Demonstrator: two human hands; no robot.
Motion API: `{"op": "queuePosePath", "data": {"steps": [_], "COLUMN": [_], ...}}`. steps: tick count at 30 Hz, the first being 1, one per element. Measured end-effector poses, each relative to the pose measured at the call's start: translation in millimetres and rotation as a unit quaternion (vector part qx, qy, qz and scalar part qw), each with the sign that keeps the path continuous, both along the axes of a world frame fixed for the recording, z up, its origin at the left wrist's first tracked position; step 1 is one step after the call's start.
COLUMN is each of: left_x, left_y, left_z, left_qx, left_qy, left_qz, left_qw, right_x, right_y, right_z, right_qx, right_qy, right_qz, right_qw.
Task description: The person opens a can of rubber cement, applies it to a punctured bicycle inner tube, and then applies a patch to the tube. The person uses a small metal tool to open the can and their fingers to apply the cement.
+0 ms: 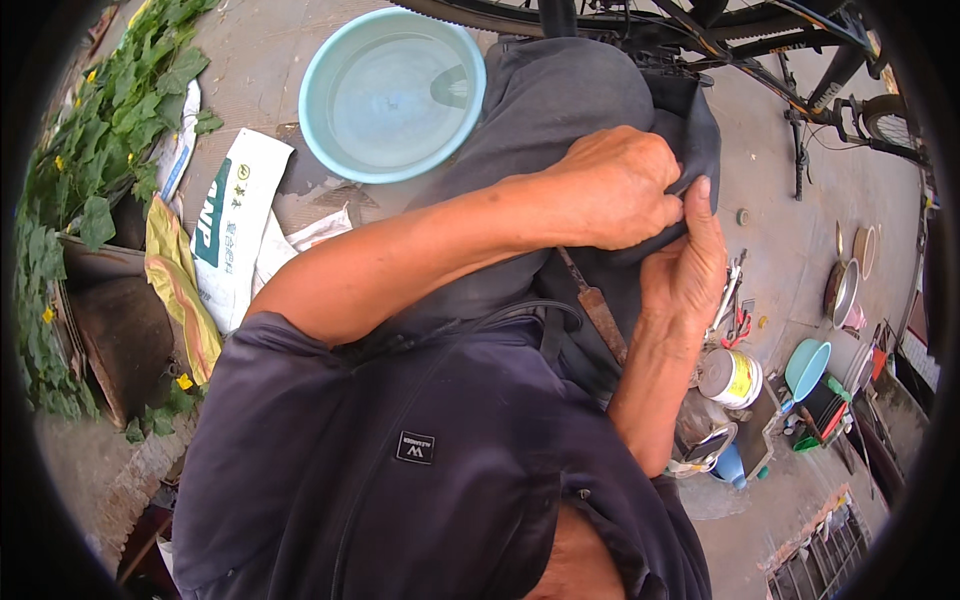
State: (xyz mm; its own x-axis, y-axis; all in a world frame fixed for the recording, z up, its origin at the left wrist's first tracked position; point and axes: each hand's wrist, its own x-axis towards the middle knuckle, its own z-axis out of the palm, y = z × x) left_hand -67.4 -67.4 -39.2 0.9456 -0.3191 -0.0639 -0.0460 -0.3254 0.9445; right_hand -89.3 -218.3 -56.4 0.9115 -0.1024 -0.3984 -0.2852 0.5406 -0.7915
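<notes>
Over my right knee, my left hand (630, 190) is closed, its fingertips pressed against a black rubbery band (706, 135) that looks like a bicycle inner tube. My right hand (690, 255) grips the same band from the near side, thumb up and fingers curled behind it; most of those fingers are hidden. The two hands nearly touch. What the left fingers pinch besides the band, if anything, does not show. A rusty flat metal tool (600, 315) with a thin shank lies across my lap, below my left wrist.
A light-blue basin of water (318, 120) stands left of my knees. A bicycle (800, 95) is ahead and to the right. White sacks (235, 215) and leafy plants (130, 100) are at left. A white tub (735, 378), pliers (742, 325) and a turquoise bowl (805, 368) sit at right.
</notes>
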Motion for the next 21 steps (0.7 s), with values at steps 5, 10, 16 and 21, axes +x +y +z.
{"op": "queuePosePath", "data": {"steps": [5,10,16,21], "left_x": [-10.3,-13.1,-18.4,-8.6], "left_y": [0.5,-0.2,-4.6,-2.4], "left_z": [-12.2,-25.0,-30.4,-36.9], "left_qx": [-0.029,0.012,0.038,0.015], "left_qy": [-0.081,-0.167,-0.224,-0.230], "left_qz": [0.003,-0.005,-0.004,0.037], "left_qw": [0.996,0.986,0.974,0.972], "right_x": [-3.0,-4.1,-2.5,9.1], "right_y": [-6.4,-5.0,7.2,8.0], "right_z": [-2.4,-3.9,-3.3,-7.7], "right_qx": [-0.042,-0.056,-0.088,-0.112], "right_qy": [-0.023,-0.040,0.021,0.019], "right_qz": [0.042,0.060,-0.011,0.035], "right_qw": [0.998,0.996,0.996,0.993]}}
